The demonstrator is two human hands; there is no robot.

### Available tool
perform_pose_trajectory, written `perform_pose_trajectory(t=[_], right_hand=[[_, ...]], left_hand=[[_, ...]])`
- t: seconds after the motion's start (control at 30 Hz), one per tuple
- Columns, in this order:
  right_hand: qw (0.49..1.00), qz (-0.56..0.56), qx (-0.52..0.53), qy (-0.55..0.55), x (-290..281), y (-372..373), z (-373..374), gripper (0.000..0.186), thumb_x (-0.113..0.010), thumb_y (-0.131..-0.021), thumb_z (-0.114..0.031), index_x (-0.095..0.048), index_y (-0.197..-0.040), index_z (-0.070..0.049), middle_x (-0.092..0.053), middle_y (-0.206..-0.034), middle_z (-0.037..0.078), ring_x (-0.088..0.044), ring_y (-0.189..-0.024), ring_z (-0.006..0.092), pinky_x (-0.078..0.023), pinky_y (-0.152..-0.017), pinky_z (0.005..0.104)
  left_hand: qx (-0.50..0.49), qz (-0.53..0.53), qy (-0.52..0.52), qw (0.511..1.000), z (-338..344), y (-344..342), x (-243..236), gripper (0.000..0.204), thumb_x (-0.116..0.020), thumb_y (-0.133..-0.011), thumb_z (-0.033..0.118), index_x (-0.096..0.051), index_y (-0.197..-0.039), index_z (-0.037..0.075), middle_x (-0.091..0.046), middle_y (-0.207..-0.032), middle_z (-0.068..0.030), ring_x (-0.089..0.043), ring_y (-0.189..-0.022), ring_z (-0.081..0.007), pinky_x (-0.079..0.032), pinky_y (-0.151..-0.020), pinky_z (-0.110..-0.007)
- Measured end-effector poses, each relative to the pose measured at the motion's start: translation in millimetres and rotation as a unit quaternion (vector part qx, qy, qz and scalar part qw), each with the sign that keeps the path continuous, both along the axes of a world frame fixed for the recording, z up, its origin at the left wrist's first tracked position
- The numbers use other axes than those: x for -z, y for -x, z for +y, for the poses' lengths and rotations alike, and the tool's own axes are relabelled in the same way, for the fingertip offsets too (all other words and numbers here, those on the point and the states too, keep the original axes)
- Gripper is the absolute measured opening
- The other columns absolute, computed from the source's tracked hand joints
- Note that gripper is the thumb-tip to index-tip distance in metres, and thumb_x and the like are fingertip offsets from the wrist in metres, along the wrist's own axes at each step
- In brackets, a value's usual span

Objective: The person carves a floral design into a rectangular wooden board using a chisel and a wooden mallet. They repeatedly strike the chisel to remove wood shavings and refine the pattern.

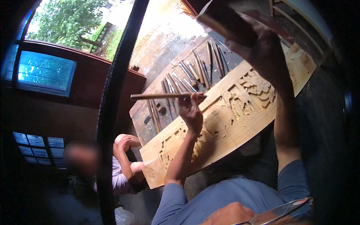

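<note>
My left hand (pixel 190 112) is closed round a long, brown-handled carving chisel (pixel 150 96), held over the carved wooden panel (pixel 240 127); whether its tip touches the wood is hard to tell. My right hand (pixel 264 50) grips a wooden mallet (pixel 227 22), raised above the panel's right part. The pale panel has flower and leaf relief, cut-out hollows and a few wood chips. Behind it, several carving tools (pixel 208 60) with wooden handles lie side by side on a worn board.
A co-worker (pixel 123 172) in a pale shirt sits at the panel's left end. A dark vertical strap or post (pixel 115 86) crosses the left side. An open doorway (pixel 161 26) shows greenery and paving; windows (pixel 45 73) are on the left. A wooden rail (pixel 303 33) stands at the upper right.
</note>
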State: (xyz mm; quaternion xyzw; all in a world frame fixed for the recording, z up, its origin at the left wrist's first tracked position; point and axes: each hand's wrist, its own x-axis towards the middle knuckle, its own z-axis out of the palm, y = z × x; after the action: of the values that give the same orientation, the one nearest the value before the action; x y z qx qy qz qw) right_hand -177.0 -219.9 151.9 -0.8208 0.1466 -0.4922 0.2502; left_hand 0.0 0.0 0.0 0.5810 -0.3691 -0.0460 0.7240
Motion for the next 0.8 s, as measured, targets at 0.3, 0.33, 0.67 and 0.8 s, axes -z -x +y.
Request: perform_pose_trajectory(t=[0.3,0.33,0.67,0.8], right_hand=[[0.988,0.011,0.077,-0.134,-28,11,24,0.035,-0.079,-0.08,-0.021,-0.069,-0.104,0.003,-0.067,-0.077,0.008,-0.065,-0.071,0.0175,-0.052,-0.068,0.0345],[0.986,0.033,0.074,-0.144,-31,15,24,0.034,-0.079,-0.081,-0.021,-0.069,-0.103,0.003,-0.066,-0.076,0.007,-0.064,-0.069,0.0174,-0.052,-0.066,0.0343],[0.993,0.016,0.056,-0.105,-13,4,19,0.03,-0.078,-0.079,-0.019,-0.069,-0.096,0.003,-0.067,-0.074,0.008,-0.065,-0.067,0.0184,-0.053,-0.066,0.0355],[0.996,0.012,0.072,-0.06,-18,3,29,0.028,-0.078,-0.078,-0.018,-0.069,-0.095,0.003,-0.068,-0.074,0.01,-0.067,-0.069,0.0194,-0.055,-0.068,0.0367]], left_hand=[[0.02,-0.025,-0.042,0.999,-68,24,32,0.015,-0.068,-0.1,0.001,-0.055,-0.109,-0.001,-0.069,-0.083,-0.0071,-0.075,-0.085,-0.0142,-0.061,-0.073,-0.03],[0.028,-0.027,-0.054,0.998,-68,24,36,0.016,-0.067,-0.1,0.0,-0.055,-0.11,-0.001,-0.07,-0.087,-0.009,-0.075,-0.087,-0.0164,-0.063,-0.076,-0.032],[0.037,-0.019,-0.099,0.994,-64,24,43,0.017,-0.067,-0.1,0.0,-0.055,-0.112,0.0,-0.072,-0.094,-0.0127,-0.075,-0.089,-0.0204,-0.066,-0.079,-0.035],[0.025,-0.046,-0.122,0.991,-62,24,38,0.015,-0.067,-0.1,0.0,-0.055,-0.108,-0.001,-0.072,-0.091,-0.0119,-0.075,-0.087,-0.0191,-0.066,-0.078,-0.035]])
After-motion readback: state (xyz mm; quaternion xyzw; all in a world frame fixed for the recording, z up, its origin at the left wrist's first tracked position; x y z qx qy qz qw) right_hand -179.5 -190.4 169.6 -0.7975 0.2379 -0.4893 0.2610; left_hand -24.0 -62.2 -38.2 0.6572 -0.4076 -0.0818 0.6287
